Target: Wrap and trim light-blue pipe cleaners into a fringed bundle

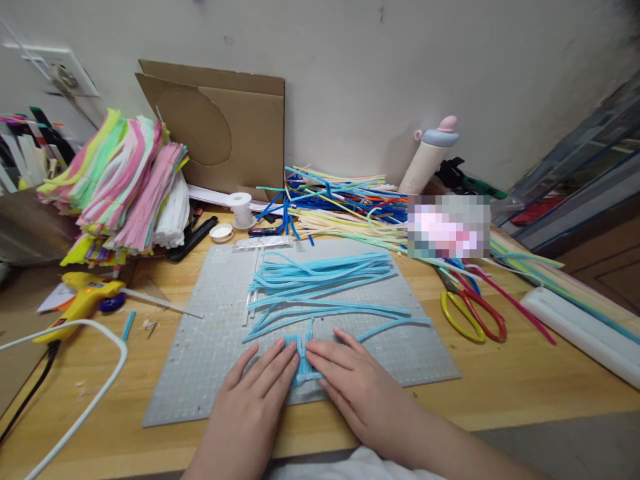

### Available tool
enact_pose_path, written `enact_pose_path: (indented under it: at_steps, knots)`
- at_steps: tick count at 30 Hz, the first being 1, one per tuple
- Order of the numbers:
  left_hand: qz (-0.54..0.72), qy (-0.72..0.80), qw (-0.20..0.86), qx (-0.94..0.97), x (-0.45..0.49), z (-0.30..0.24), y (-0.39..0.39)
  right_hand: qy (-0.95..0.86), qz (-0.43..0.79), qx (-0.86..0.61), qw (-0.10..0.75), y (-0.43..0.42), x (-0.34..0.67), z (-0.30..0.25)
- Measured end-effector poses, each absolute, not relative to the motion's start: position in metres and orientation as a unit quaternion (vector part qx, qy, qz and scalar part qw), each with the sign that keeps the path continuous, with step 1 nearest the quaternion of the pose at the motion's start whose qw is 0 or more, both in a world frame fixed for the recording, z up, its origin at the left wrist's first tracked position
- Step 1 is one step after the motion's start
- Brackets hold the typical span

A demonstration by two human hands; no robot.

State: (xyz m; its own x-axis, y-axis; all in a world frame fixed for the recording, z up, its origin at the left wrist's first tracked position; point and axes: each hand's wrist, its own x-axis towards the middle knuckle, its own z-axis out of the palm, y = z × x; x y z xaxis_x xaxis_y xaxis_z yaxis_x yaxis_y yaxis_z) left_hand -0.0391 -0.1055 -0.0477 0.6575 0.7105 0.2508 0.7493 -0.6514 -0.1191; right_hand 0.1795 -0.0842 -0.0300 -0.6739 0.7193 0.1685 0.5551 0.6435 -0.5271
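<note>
Low on the grey cutting mat (205,360), a small piece of light-blue pipe cleaners (303,365) laid side by side shows between my hands. My left hand (255,400) rests over its left part, fingers stretched out and slightly spread. From the right, my right hand (357,380) lies on it with extended fingers, the index finger lifted a little apart. Both palms face down, and the fingers cover much of the piece. One strand sticks up from its top edge. Just beyond lies a bundle of loose light-blue pipe cleaners (323,272).
A yellow hot glue gun (80,307) with a white cable (117,367) crossing nearby lies left. Scissors (473,310) and a white power strip (580,333) are right. Behind stand pipe-cleaner bundles (120,180), cardboard (250,133), a ribbon spool (243,210) and a bottle (425,160).
</note>
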Motion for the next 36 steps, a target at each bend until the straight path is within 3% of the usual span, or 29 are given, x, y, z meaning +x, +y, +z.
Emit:
enact_pose_path:
  at_steps: [9,15,22,36]
  knots:
    - [-0.083,-0.391,0.114,-0.910,-0.0398,-0.0484,-0.1055,-0.887,0.216,-0.377,0.157,-0.0816,0.1738,-0.0310]
    - [-0.149,-0.425,0.099,-0.888,-0.0340,-0.0499,-0.1059,-0.892,0.197,-0.373,0.162,-0.0829,0.1737,-0.0320]
    - [-0.089,-0.418,0.107,-0.898,-0.0368,-0.0485,-0.1049,-0.891,0.187,-0.368,0.187,-0.0835,0.1736,-0.0328]
    - [-0.083,-0.415,0.115,-0.899,-0.0378,-0.0497,-0.1038,-0.893,0.196,-0.365,0.176,-0.0829,0.1733,-0.0324]
